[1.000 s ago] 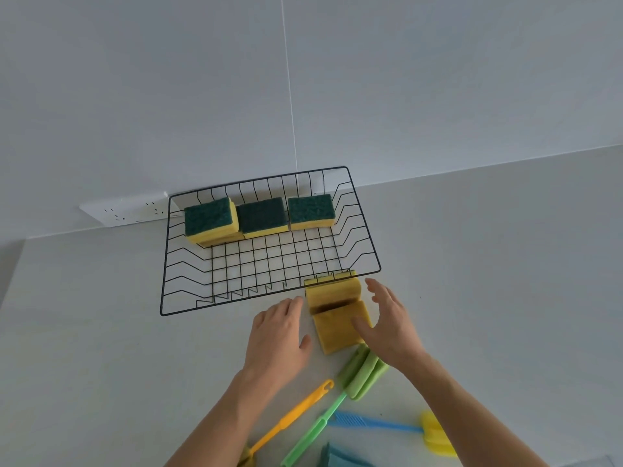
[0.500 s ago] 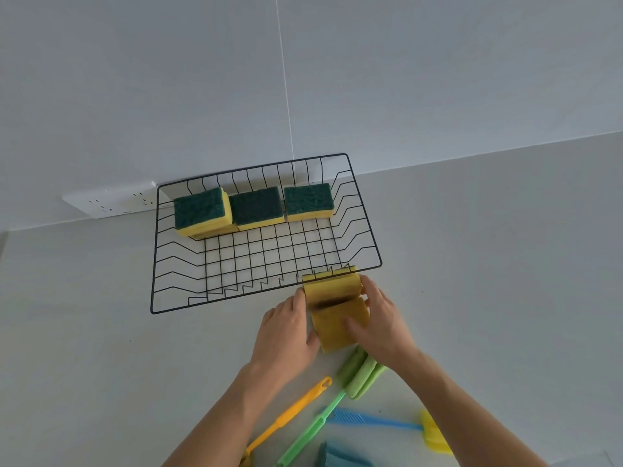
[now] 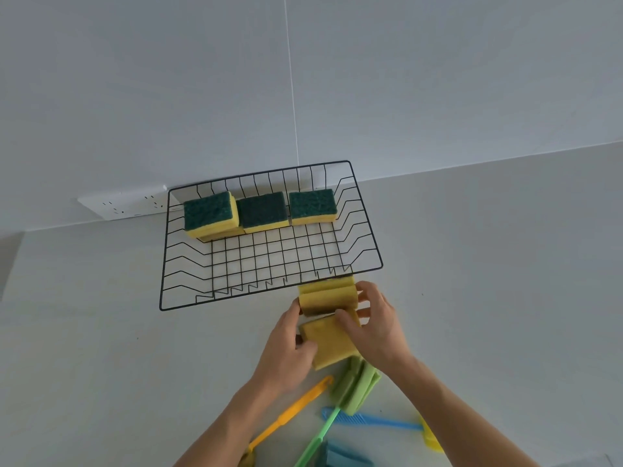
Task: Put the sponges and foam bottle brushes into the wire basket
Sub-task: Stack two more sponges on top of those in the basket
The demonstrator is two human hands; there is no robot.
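Both hands, left hand [image 3: 290, 348] and right hand [image 3: 374, 323], closed on yellow sponges [image 3: 328, 318] at centre frame below the wire basket [image 3: 269, 291] (light, soft, squashable), best pinched by the sides.

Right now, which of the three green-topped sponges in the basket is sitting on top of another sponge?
The leftmost sponge in the wire basket: a second yellow layer shows beneath it, and it sits tilted and higher. The middle sponge and right sponge lie single.
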